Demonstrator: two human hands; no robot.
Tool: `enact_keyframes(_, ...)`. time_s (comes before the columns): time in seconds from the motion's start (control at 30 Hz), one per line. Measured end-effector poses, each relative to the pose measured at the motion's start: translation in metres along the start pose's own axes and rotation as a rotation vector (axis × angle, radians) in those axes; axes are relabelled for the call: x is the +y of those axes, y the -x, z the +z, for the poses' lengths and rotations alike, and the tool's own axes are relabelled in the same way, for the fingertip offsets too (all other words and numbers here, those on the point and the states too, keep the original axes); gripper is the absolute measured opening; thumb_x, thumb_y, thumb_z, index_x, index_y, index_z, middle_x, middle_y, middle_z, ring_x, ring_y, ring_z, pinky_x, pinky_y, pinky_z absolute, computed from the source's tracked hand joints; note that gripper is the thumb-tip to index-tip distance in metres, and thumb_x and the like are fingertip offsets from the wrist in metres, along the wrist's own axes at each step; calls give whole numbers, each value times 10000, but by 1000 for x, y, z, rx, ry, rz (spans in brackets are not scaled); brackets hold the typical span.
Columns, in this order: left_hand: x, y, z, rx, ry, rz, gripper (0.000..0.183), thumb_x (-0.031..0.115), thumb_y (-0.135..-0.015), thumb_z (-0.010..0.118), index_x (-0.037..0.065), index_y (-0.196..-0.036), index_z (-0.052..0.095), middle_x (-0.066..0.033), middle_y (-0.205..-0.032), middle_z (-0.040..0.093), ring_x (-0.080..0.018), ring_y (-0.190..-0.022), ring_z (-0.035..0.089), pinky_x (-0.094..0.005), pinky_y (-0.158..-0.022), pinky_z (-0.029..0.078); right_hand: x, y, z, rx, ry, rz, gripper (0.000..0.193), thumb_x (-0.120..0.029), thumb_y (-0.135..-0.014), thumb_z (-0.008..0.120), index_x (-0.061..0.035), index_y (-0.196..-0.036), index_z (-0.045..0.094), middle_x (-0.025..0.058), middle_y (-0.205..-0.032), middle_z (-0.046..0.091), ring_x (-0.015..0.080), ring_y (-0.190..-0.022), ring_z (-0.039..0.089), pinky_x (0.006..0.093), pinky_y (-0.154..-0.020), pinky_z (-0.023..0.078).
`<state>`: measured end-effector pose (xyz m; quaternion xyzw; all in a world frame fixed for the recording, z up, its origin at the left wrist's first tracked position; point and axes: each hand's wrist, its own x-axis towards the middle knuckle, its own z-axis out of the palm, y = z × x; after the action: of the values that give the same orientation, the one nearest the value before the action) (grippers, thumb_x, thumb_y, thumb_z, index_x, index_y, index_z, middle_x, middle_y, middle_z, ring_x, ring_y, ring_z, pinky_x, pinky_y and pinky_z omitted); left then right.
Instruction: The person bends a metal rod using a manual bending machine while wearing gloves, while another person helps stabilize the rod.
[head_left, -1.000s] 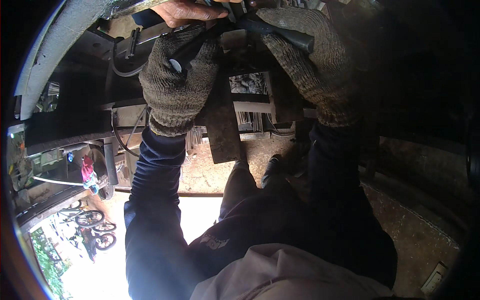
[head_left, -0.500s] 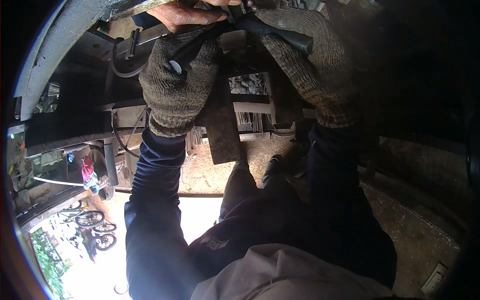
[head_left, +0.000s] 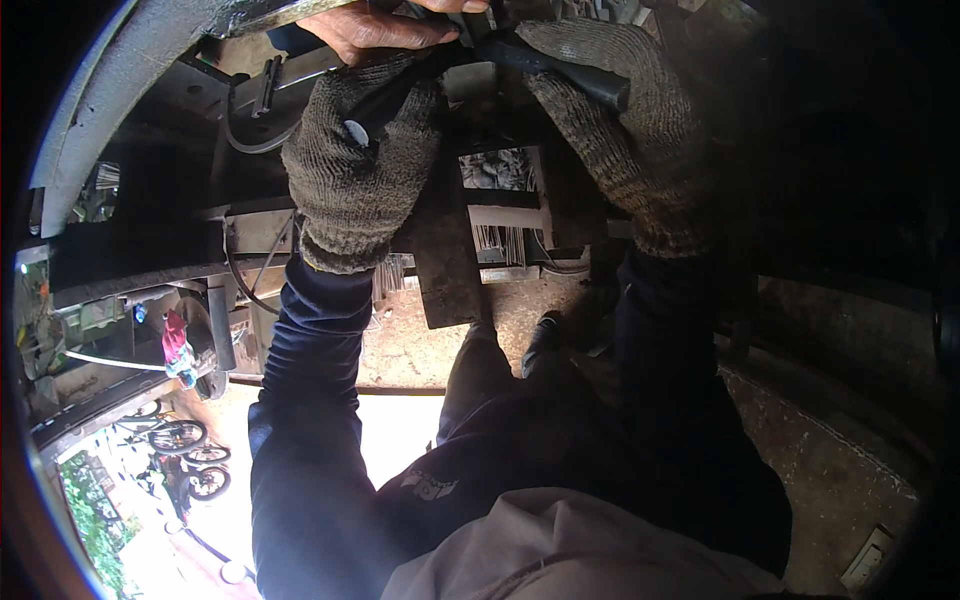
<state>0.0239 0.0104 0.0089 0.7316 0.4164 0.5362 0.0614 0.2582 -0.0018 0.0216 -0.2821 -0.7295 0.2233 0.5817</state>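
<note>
My left hand (head_left: 362,165), in a grey knitted glove, is closed round a dark bar (head_left: 385,98) whose pale round end (head_left: 356,132) shows. My right hand (head_left: 640,115), gloved alike, grips a dark round bar (head_left: 585,82) that slants up and left from its palm. Both bars run toward a dark metal piece (head_left: 474,28) at the top edge; whether they join there I cannot tell. Beside it, close to my left glove, is another person's bare hand (head_left: 385,28), its fingers partly cut off by the frame.
A flat metal plate (head_left: 447,285) hangs below, between my forearms. A curved grey metal beam (head_left: 95,110) crosses the upper left. Dark frame members and a cable (head_left: 245,140) lie around my left hand. Bicycles (head_left: 185,445) stand outside at lower left.
Both gloved hands keep their grip and shift only slightly. The other person's hand barely moves. At lower left outside, a pinkish shape with a pale round part has come into view.
</note>
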Motion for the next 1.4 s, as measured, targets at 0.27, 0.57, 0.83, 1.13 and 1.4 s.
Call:
enact_keyframes(0.27, -1, 2, 0, 5, -4, -60, 386, 231, -833, 840, 21, -1125, 700, -154, -1000, 758, -252, -888, 759, -337, -793, 584, 1, 1, 0, 7, -1, -2, 347, 81, -921, 667, 42, -1254, 582, 167, -1211, 639, 235, -1122, 655, 304, -959, 547)
enact_keyframes(0.57, 6, -1, 0, -21, 90, -61, 385, 217, -843, 833, 14, -1141, 696, -141, -1024, 761, -227, -913, 754, -325, -826, 575, 7, 4, 2, 0, -213, 156, 375, 117, -904, 659, 29, -1260, 582, 160, -1227, 627, 221, -1118, 649, 289, -954, 552)
enact_keyframes(0.83, 7, -2, -1, -29, 49, -23, 377, 194, -847, 826, 18, -1153, 695, -139, -1026, 761, -225, -903, 752, -322, -823, 571, 2, 5, 2, 26, -149, 108, 385, 132, -907, 647, 23, -1271, 585, 150, -1240, 620, 211, -1133, 639, 281, -971, 549)
enact_keyframes(1.13, 4, -3, -1, -18, 15, 13, 364, 208, -852, 823, 27, -1144, 701, -141, -1022, 763, -234, -908, 757, -326, -823, 573, -1, 8, 0, 46, -509, 434, 284, 5, -1011, 568, 47, -1293, 575, 169, -1277, 600, 194, -1166, 620, 267, -981, 554)
enact_keyframes(1.4, 4, -3, -1, -3, -31, 31, 363, 209, -847, 825, 25, -1137, 705, -147, -1023, 763, -243, -909, 757, -325, -824, 575, 7, -1, -4, -52, -514, 406, 296, -35, -1011, 592, 42, -1297, 582, 164, -1254, 615, 196, -1117, 639, 257, -944, 554)
